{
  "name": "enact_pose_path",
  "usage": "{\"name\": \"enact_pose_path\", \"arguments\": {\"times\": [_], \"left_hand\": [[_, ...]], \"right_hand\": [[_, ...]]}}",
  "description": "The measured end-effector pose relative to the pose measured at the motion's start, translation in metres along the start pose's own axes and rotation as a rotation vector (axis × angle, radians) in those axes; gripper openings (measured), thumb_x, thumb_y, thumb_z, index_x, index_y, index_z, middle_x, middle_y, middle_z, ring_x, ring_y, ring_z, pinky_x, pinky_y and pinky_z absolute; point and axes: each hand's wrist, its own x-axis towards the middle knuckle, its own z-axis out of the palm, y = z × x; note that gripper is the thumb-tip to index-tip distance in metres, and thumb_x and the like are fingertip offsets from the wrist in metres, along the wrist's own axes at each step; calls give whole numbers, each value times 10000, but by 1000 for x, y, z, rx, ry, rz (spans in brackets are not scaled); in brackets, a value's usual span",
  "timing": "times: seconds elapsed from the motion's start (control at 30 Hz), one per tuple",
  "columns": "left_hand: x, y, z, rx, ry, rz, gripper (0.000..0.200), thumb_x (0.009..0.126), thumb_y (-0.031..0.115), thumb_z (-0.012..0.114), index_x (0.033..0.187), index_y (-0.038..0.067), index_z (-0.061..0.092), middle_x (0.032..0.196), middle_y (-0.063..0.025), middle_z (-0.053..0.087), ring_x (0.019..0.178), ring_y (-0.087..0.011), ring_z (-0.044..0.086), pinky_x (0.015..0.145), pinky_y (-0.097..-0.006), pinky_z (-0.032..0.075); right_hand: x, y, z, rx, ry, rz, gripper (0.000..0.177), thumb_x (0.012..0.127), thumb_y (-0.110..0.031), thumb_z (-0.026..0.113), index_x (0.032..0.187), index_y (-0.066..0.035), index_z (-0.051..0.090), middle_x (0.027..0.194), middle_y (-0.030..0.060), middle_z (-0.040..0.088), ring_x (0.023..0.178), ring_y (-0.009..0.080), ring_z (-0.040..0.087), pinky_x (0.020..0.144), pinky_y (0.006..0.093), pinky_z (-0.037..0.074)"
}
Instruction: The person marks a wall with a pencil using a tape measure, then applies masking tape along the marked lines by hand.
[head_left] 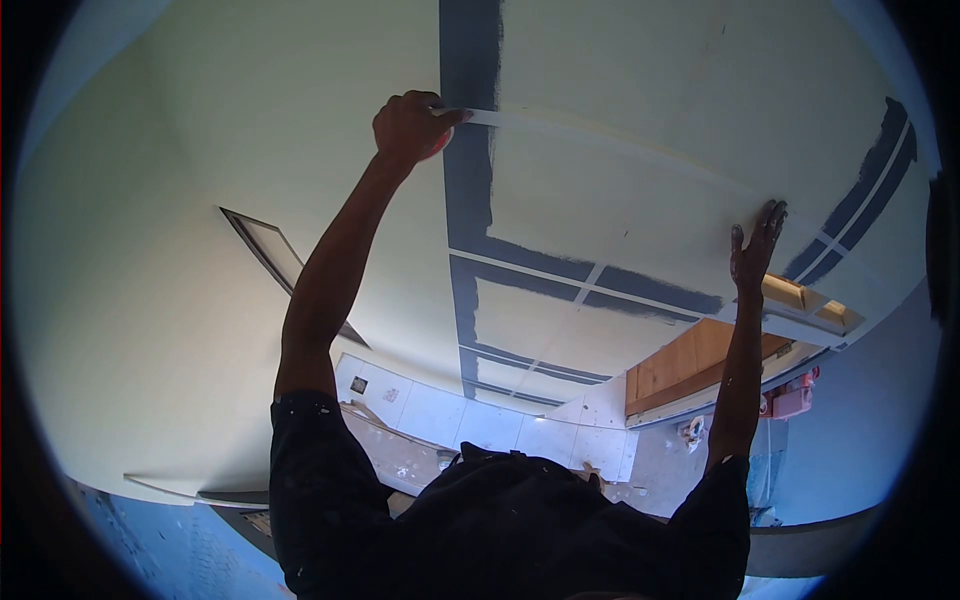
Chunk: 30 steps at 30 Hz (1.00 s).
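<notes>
High on the cream wall (620, 60), my left hand (408, 128) grips a roll of masking tape (437, 147), its reddish edge showing below the fingers. From the roll a pale tape strip (484, 117) crosses a dark grey painted band (468, 180) and runs faintly over the wall toward the right. My right hand (757, 248) lies with fingers stretched against the wall, near the far end of that strip. Dark paint smudges its fingertips. Thin pale lines (530, 268) divide the grey painted bands lower down.
A wooden door (690, 365) with small window openings above stands below my right hand. Behind my left forearm is a dark-framed panel (270, 245). White tiles (490, 425) lie along the wall's foot. Pink containers (793, 400) stand by the door.
</notes>
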Motion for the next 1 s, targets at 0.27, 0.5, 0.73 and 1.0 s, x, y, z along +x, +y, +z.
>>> {"name": "enact_pose_path", "arguments": {"times": [0.27,0.5,0.73,1.0], "left_hand": [[7,6,1,-22,-60,-99,546,641,606,697,803,85,718,700,-95,669,688,-246,669,655,-370,536],[11,2,10,-32,-10,-68,554,630,573,717,743,33,664,658,-112,639,606,-268,647,562,-373,515],[14,0,13,-65,-41,-80,591,618,583,721,745,11,640,654,-122,626,609,-277,638,557,-379,511],[16,-1,15,-56,-12,-52,596,606,589,729,712,13,619,661,-124,621,624,-271,638,543,-375,507]], "right_hand": [[1,-3,0,25,4,-9,762,905,-470,452,1452,-67,107,1499,208,80,1372,411,96,1108,498,122],[2,-6,-1,24,24,-7,758,906,-463,450,1452,-64,107,1496,214,93,1372,411,95,1107,502,117],[2,-5,0,16,16,-16,757,908,-460,450,1452,-64,103,1495,218,85,1373,407,98,1107,502,121],[2,-5,-1,33,9,0,767,907,-488,436,1451,-59,107,1497,218,74,1376,403,88,1107,500,122]]}}
